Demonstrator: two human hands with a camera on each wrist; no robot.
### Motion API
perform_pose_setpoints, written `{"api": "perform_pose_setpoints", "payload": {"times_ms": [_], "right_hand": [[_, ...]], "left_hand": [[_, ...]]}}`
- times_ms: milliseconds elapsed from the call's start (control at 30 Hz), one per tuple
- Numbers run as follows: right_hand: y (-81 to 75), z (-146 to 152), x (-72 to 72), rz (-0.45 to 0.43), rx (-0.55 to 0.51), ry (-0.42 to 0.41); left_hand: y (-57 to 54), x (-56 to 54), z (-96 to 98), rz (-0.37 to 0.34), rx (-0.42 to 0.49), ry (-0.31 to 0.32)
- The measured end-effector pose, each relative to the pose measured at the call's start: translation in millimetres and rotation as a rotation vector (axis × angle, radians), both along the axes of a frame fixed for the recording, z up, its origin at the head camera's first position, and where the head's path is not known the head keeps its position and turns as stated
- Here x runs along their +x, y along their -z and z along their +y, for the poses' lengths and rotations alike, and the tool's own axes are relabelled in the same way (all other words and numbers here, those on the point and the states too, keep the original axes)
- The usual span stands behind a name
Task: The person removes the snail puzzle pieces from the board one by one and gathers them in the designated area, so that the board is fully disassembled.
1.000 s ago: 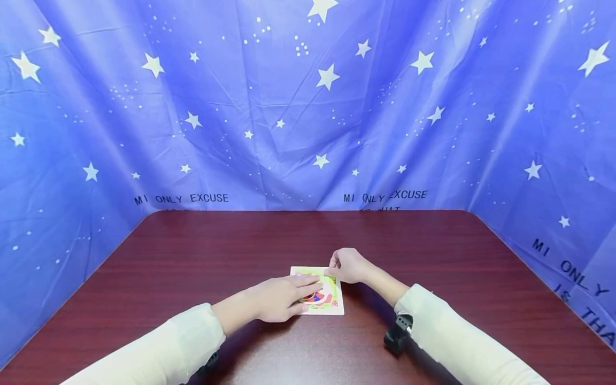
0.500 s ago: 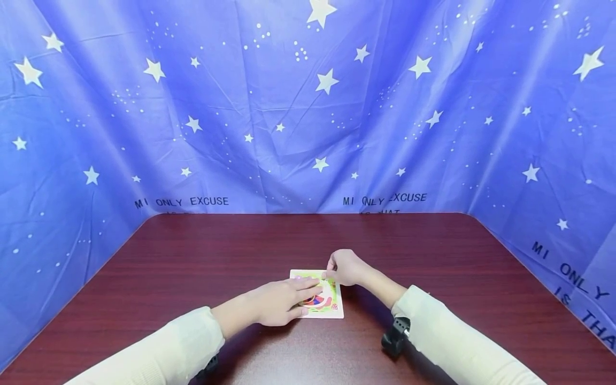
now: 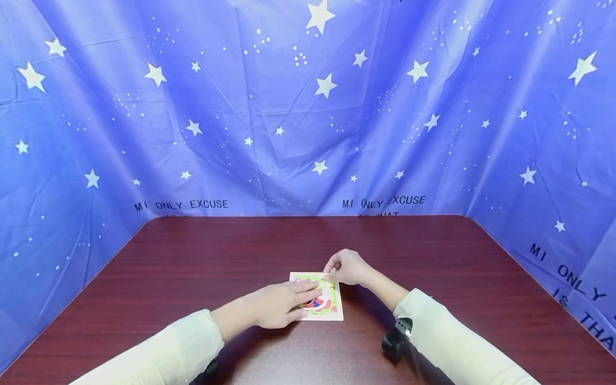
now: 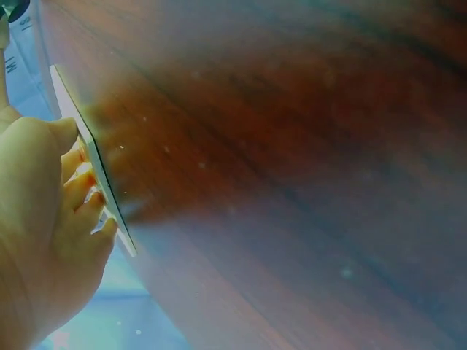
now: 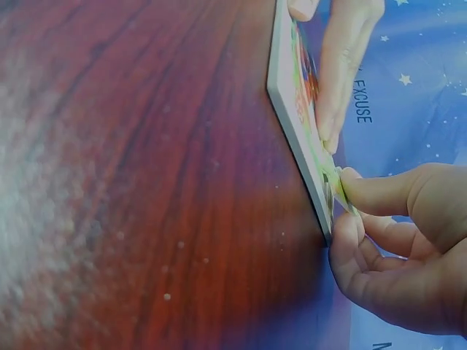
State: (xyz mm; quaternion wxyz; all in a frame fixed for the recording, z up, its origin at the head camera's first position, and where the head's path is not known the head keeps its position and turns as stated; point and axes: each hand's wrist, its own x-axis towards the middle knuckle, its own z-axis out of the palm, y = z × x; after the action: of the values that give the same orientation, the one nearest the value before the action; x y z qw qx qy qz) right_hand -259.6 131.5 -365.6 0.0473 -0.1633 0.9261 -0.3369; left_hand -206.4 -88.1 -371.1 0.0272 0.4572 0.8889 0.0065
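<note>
A square jigsaw puzzle board (image 3: 335,315) with a white rim and a colourful cartoon picture lies flat on the table. My left hand (image 3: 279,303) rests across its left half, fingers straight and spread over the picture, covering part of it. At the far right corner, my right hand (image 3: 350,267) pinches a thin green puzzle piece (image 5: 346,192) between thumb and curled fingers. In the right wrist view this piece tilts up from the board's surface, and the left fingertips press close beside it. The left wrist view shows the left hand (image 4: 58,211) along the board's edge (image 4: 98,164).
The dark red wooden table (image 3: 216,240) extends around the board on all sides. A blue curtain (image 3: 269,107) with white stars hangs behind the table and along both sides. A black wrist camera (image 3: 397,338) sits under the right sleeve.
The whole head view has shifted slightly, with table and board lower in the frame. The right fingers have shifted a little at the board's corner; the left hand stays on the board.
</note>
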Motion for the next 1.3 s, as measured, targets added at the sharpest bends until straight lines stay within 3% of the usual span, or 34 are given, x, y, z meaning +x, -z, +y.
{"api": "perform_pose_setpoints", "payload": {"times_ms": [267, 467, 767, 1067, 1300], "right_hand": [[-1.4, 4.9, -3.8, -0.16, -0.137, 0.061], [-1.9, 7.8, -5.5, -0.285, -0.266, 0.119], [-0.9, 26.2, -15.1, -0.461, -0.492, 0.073], [-7.1, 48.2, -20.3, -0.475, -0.522, 0.105], [-9.4, 65.4, -21.8, -0.48, -0.511, 0.064]], "left_hand": [[4.5, -0.2, -1.4, -0.023, 0.014, 0.018], [4.1, 1.5, -1.0, 0.0, 0.006, 0.033], [4.7, 5.0, -1.5, 0.054, 0.011, 0.066], [3.9, 3.7, -1.3, 0.031, -0.005, 0.043], [5.5, 3.6, -3.6, 0.005, 0.013, 0.033]]}}
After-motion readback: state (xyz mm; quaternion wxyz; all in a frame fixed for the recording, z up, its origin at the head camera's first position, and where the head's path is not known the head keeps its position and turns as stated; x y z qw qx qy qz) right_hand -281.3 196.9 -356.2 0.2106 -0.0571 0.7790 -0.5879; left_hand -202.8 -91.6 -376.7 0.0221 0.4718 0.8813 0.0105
